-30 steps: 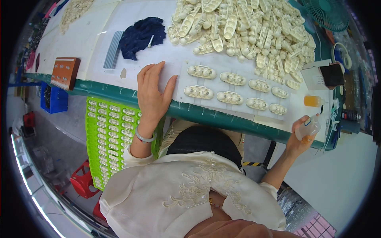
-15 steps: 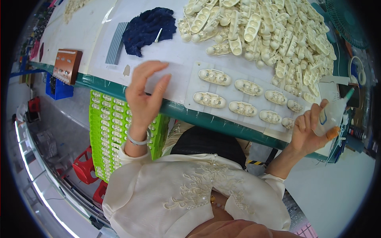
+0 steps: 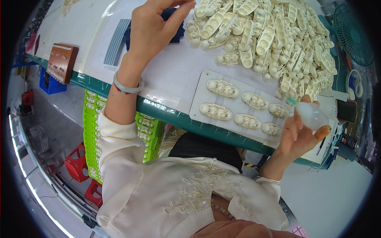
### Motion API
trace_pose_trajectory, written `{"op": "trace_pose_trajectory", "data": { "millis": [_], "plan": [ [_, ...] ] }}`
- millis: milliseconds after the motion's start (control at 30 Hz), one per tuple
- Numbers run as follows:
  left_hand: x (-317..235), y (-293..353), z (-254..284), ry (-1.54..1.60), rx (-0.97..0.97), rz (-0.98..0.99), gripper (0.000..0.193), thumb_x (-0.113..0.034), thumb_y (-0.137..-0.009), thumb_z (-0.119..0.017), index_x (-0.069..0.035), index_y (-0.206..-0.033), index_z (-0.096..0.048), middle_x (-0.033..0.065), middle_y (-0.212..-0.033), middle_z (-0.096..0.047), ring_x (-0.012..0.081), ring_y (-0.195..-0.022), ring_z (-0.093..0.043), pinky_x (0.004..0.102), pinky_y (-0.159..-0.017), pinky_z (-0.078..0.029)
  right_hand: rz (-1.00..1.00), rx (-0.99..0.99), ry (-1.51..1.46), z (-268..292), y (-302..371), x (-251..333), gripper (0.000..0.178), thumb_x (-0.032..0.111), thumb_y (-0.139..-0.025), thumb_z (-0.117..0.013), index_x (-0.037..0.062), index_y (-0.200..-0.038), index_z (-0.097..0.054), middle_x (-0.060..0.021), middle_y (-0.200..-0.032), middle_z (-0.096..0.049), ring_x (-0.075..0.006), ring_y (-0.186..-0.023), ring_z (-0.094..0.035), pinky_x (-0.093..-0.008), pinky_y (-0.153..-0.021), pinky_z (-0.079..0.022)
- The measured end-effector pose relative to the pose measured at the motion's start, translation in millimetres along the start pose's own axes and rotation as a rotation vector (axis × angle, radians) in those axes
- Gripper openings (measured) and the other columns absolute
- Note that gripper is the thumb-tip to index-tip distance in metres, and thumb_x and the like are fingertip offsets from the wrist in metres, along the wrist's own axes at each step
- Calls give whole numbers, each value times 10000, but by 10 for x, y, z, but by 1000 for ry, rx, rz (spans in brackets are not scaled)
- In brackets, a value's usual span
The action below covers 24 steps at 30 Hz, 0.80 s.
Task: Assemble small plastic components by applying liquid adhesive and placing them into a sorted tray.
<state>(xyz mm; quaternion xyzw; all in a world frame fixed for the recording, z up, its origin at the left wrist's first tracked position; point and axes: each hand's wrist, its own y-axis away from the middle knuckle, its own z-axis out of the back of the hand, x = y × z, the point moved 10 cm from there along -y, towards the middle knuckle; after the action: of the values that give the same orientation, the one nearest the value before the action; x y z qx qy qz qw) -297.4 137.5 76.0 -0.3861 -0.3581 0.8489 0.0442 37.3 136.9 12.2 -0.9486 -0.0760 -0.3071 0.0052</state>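
My left hand (image 3: 152, 31) is stretched over the dark blue cloth (image 3: 176, 35). Its thumb and forefinger curve toward each other with a gap between them, their tips near the upper edge of the picture; nothing shows in it. My right hand (image 3: 295, 137) grips a translucent squeeze bottle (image 3: 312, 116) with a green nozzle, an orange cover on one digit. The nozzle points left, above the right end of a white plate (image 3: 194, 113). Oval cream plastic parts (image 3: 222, 88), each with round hollows, lie on that plate in two rows; my right hand hides some.
A big heap of similar cream parts (image 3: 274, 39) covers the back right. Grey strips (image 3: 117, 41) and a brown block (image 3: 62, 63) lie leftward. Below the green table edge (image 3: 170, 115) stands a bright green tray (image 3: 152, 139) of parts. A green fan (image 3: 353, 35) stands far right.
My left hand has moved up and forward, over the cloth, and now covers the small white tool's place. The bottle has swung left, so its nozzle points left instead of up and right.
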Motion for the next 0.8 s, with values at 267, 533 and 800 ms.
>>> {"op": "trace_pose_trajectory", "data": {
  "millis": [267, 533, 800],
  "plan": [
    [-146, 106, -202, -119, 158, -131, 126, -47, -769, -647, -48, -894, -653, 43, -811, -637, 111, -688, -604, 200, -599, -471, 345, 162, 888, -513, 114, -18, 555, 285, -699, -729, -20, -1056, -433, -160, -994, -463, -196, -757, -524, -192, -400, -444],
    [-169, 129, -234, -120, 183, -139, 136, -41, -758, -654, -57, -893, -655, 42, -786, -625, 116, -660, -595, 207, -572, -462, 591, 312, 1362, -875, 292, -155, 381, 100, -667, -736, 16, -902, -448, -150, -836, -534, -191, -751, -520, -269, -674, -438],
    [-231, 165, -251, -154, 210, -217, 169, -39, -726, -675, -60, -892, -656, 57, -792, -625, 156, -703, -597, 223, -591, -466, 547, 284, 1383, -760, 266, -289, 308, 114, -733, -694, 13, -906, -460, -152, -836, -548, -191, -748, -548, -262, -674, -457]
  ]
}}
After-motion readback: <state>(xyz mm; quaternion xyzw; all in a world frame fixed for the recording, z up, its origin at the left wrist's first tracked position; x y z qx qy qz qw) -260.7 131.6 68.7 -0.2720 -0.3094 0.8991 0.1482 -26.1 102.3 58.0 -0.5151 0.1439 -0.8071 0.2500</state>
